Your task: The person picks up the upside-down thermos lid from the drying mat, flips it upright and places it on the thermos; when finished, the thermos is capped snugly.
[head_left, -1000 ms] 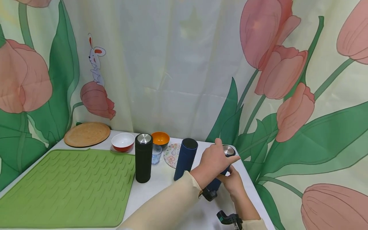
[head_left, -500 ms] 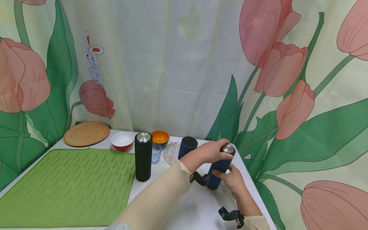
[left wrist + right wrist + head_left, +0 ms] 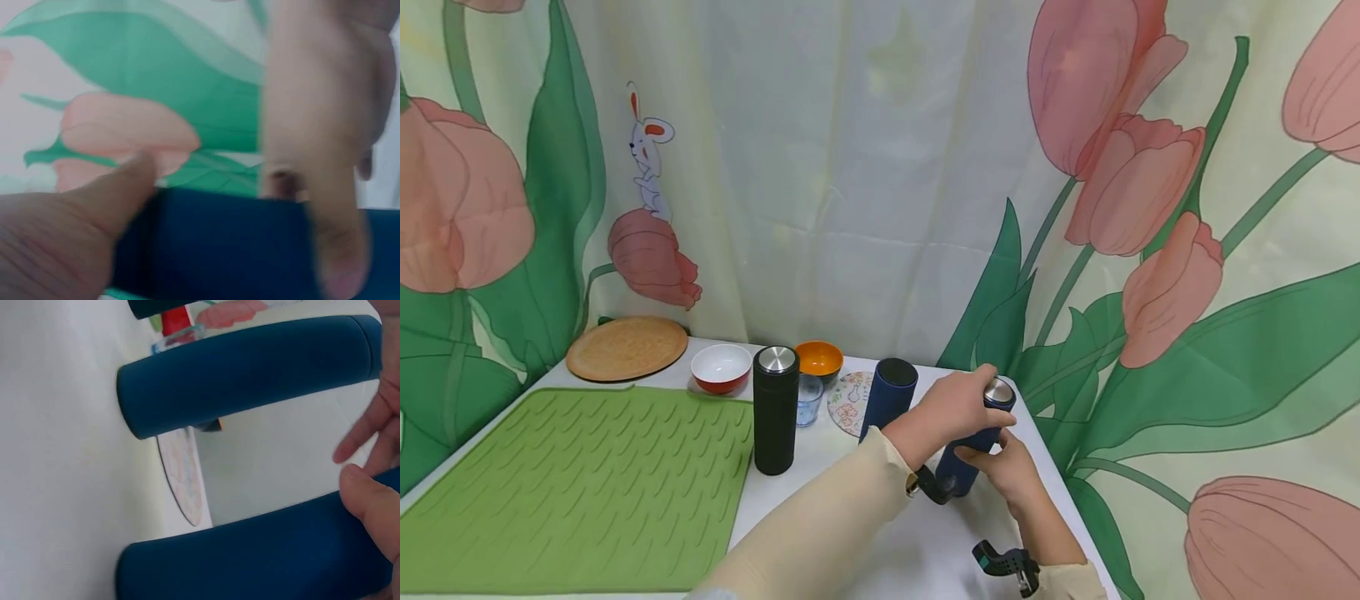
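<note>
In the head view, a blue thermos with a silver-topped lid (image 3: pixel 998 391) stands near the table's right edge. My left hand (image 3: pixel 947 412) holds it around the lid from the left, its thumb across the near side. Lower down, my right hand (image 3: pixel 1011 473) grips the thermos body (image 3: pixel 957 477). The left wrist view shows my left thumb (image 3: pixel 119 194) at the lid end and my right hand (image 3: pixel 322 125) on the blue body. Up close in the right wrist view, my right thumb (image 3: pixel 370 509) lies along the thermos (image 3: pixel 250 556). Whether its base touches the table cannot be told.
A second blue thermos (image 3: pixel 889 398) stands just left of my left hand, and a black thermos (image 3: pixel 775 417) farther left. Behind are a glass (image 3: pixel 808 402), orange bowl (image 3: pixel 820 359), red-and-white bowl (image 3: pixel 721 367), patterned disc (image 3: pixel 847 404) and wooden board (image 3: pixel 627 350). A green mat (image 3: pixel 580 492) covers the left.
My left hand has turned about the lid, swinging left and lower, then slightly back right. My right hand has stayed on the thermos body with little movement.
</note>
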### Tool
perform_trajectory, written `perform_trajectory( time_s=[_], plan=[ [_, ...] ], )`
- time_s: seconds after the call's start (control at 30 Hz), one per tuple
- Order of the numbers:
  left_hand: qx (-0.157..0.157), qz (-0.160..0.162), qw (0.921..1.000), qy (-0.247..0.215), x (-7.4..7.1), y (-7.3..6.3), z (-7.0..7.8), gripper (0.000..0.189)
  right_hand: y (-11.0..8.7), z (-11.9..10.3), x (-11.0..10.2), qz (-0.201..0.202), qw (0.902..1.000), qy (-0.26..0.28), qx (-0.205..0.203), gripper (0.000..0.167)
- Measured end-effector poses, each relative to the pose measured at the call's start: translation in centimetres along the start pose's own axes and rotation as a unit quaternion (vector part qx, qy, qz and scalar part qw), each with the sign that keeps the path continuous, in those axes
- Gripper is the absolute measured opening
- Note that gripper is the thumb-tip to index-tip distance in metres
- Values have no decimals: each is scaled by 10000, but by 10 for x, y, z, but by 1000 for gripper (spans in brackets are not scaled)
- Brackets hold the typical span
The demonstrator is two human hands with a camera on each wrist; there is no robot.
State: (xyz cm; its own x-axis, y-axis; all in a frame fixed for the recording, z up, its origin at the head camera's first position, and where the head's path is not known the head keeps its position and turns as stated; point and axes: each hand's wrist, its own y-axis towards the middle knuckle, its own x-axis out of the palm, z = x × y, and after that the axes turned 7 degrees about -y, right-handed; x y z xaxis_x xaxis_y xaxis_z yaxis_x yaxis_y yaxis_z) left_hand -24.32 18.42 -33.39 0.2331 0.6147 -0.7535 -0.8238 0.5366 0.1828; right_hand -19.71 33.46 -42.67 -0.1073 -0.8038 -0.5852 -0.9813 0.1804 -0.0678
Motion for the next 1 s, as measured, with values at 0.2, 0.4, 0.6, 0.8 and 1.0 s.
perform_trajectory(
  time_s=[0.2, 0.4, 0.6, 0.8, 1.0],
  plan=[
    [-33, -705, 9966, -431, -17, 5, -1, 73, 3, -1, -3, -107, 9999, -84, 11, 90],
    [-795, 420, 9958, 152, 10, -3, 14, 109, -2, 2, -3, 40, 10000, -61, -56, 82],
    [-781, 964, 9898, 698, 21, -3, 18, 80, -3, 1, -6, 110, 9994, -253, -202, 81],
    [-191, 222, 9993, 238, 6, 0, 9, 65, -1, -3, -10, -45, 9995, -318, 40, 94],
    [201, -434, 9987, 163, -8, 5, 0, 51, 2, -2, -7, -68, 9990, -416, 143, 100]
  ],
)
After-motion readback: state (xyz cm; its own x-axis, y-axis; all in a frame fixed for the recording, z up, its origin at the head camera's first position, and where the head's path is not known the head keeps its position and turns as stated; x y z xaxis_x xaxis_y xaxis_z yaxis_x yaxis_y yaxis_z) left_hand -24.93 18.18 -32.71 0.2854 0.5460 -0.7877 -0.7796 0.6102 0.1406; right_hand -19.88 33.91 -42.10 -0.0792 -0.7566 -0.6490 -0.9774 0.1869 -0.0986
